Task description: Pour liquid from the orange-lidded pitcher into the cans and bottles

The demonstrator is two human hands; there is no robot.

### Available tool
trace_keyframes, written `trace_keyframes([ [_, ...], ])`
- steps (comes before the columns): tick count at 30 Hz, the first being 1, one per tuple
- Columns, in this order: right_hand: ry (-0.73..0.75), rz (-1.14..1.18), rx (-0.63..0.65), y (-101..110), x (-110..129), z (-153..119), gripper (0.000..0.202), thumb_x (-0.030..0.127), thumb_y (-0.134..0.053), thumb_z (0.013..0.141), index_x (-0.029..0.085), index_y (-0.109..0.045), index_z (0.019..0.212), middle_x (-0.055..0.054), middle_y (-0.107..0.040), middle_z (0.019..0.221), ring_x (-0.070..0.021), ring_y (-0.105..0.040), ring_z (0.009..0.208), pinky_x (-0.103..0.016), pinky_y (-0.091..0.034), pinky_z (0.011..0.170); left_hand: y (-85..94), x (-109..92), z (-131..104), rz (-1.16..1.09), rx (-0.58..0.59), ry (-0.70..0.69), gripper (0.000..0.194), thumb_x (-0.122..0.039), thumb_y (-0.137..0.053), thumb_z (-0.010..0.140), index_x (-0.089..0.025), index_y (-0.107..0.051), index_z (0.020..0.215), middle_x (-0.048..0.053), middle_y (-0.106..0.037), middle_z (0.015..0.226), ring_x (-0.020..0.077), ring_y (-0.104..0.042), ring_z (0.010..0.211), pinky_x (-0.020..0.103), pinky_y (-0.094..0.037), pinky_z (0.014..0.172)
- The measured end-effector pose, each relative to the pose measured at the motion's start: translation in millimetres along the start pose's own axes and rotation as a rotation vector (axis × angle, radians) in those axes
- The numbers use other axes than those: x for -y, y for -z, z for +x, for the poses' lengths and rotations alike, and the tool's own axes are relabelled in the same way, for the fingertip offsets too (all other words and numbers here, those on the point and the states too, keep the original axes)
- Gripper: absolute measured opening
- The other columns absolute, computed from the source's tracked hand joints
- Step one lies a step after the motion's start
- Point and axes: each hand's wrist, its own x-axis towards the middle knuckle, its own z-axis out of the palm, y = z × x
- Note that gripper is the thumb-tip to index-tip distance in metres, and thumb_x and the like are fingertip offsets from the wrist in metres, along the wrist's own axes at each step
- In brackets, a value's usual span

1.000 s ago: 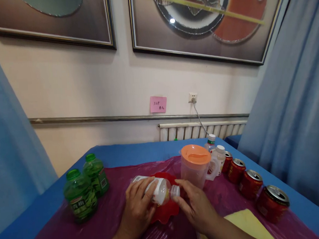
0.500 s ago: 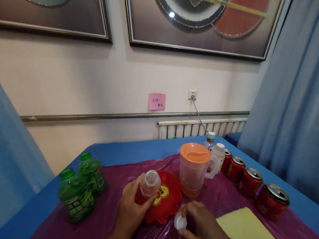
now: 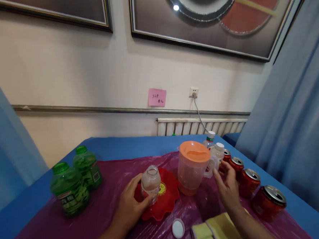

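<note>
My left hand [image 3: 133, 200] is closed around a small clear bottle [image 3: 152, 185] with no cap on its mouth. The bottle stands upright at the red scalloped plate [image 3: 167, 202]; whether its base touches the plate is hidden. On the purple plastic sheet lies a white bottle cap [image 3: 178, 228]. My right hand [image 3: 228, 183] is open, thumb and fingers apart, beside the handle of a clear pitcher [image 3: 188, 177] with an orange lid [image 3: 194, 151]. Pale orange liquid shows at the bottom of the pitcher.
Two green bottles [image 3: 69, 191] stand at the left. Several red cans [image 3: 268, 202] line the right side, with two white-capped bottles [image 3: 219, 152] behind the pitcher. A folded yellow cloth [image 3: 209, 231] lies under my right forearm. The purple sheet [image 3: 109, 184] covers the blue table.
My right hand has let go of the white cap, which now lies on the sheet, and moved up and right to the pitcher's handle. The bottle in my left hand has tilted more upright.
</note>
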Motion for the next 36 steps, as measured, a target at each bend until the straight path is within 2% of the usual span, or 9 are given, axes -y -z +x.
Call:
trace_keyframes([
  [3,-0.154,0.179,0.189,-10,-9,34,0.046,0.064,-0.062,0.085,0.019,-0.062,0.095,-0.007,-0.068,0.090,-0.0240,-0.063,0.083,-0.034,-0.050,0.073,2.2,-4,0,0.031,0.006,-0.048,0.061,-0.048,-0.077,0.072,-0.024,-0.062,0.125,0.009,-0.071,0.125,0.0313,-0.067,0.113,0.047,-0.053,0.100],
  [5,-0.192,0.247,0.246,-17,-13,44,0.048,0.067,-0.061,0.085,0.020,-0.058,0.077,-0.001,-0.060,0.068,-0.0187,-0.055,0.064,-0.030,-0.046,0.061,5.3,-9,1,0.063,0.007,-0.053,0.059,-0.047,-0.078,0.071,-0.024,-0.064,0.123,0.009,-0.072,0.122,0.0317,-0.067,0.111,0.048,-0.053,0.099],
  [8,-0.250,0.325,0.208,-26,-10,47,0.051,0.069,-0.064,0.082,0.022,-0.051,0.065,0.005,-0.046,0.054,-0.0139,-0.043,0.051,-0.027,-0.037,0.049,9.0,-16,1,0.074,0.014,-0.046,0.060,-0.046,-0.079,0.070,-0.023,-0.064,0.124,0.010,-0.073,0.121,0.0324,-0.067,0.110,0.049,-0.053,0.099],
  [12,-0.294,0.394,0.193,-34,6,57,0.055,0.067,-0.071,0.077,0.023,-0.045,0.059,0.007,-0.040,0.050,-0.0111,-0.037,0.046,-0.025,-0.030,0.044,10.6,-22,0,0.043,0.036,-0.041,0.061,-0.045,-0.079,0.072,-0.025,-0.062,0.127,0.008,-0.073,0.120,0.0310,-0.067,0.108,0.047,-0.052,0.097],
  [16,-0.237,0.331,0.238,-31,29,81,0.057,0.067,-0.073,0.076,0.022,-0.043,0.057,0.008,-0.036,0.048,-0.0091,-0.031,0.044,-0.024,-0.026,0.042,12.1,-24,-2,0.022,0.028,-0.049,0.055,-0.043,-0.079,0.073,-0.027,-0.063,0.123,0.006,-0.073,0.122,0.0300,-0.067,0.108,0.044,-0.051,0.096],
  [21,-0.108,0.194,0.342,-23,68,111,0.055,0.069,-0.071,0.076,0.023,-0.044,0.060,0.009,-0.032,0.050,-0.0087,-0.026,0.044,-0.024,-0.021,0.041,13.3,-25,-3,0.014,0.011,-0.061,0.053,-0.045,-0.078,0.073,-0.027,-0.064,0.122,0.007,-0.073,0.121,0.0298,-0.067,0.109,0.043,-0.051,0.096],
  [26,0.063,0.000,0.494,-27,103,129,0.059,0.071,-0.068,0.076,0.023,-0.041,0.056,0.007,-0.031,0.050,-0.0096,-0.029,0.048,-0.024,-0.024,0.044,12.2,-24,-3,-0.007,-0.011,-0.049,0.058,-0.041,-0.080,0.070,-0.027,-0.064,0.124,0.007,-0.073,0.120,0.0304,-0.067,0.109,0.044,-0.050,0.097],
  [30,0.204,-0.087,0.592,-38,120,138,0.060,0.070,-0.065,0.077,0.023,-0.037,0.054,0.007,-0.028,0.052,-0.0098,-0.029,0.050,-0.024,-0.024,0.046,11.1,-24,-4,-0.016,-0.015,-0.060,0.055,-0.041,-0.079,0.070,-0.027,-0.065,0.122,0.007,-0.073,0.120,0.0307,-0.067,0.109,0.045,-0.050,0.097],
  [36,0.279,-0.109,0.678,-52,141,137,0.059,0.071,-0.063,0.076,0.024,-0.035,0.053,0.006,-0.024,0.054,-0.0095,-0.024,0.050,-0.025,-0.020,0.045,9.5,-22,-5,-0.014,-0.025,-0.051,0.056,-0.040,-0.078,0.070,-0.025,-0.065,0.122,0.008,-0.074,0.120,0.0307,-0.067,0.109,0.045,-0.049,0.098],
])
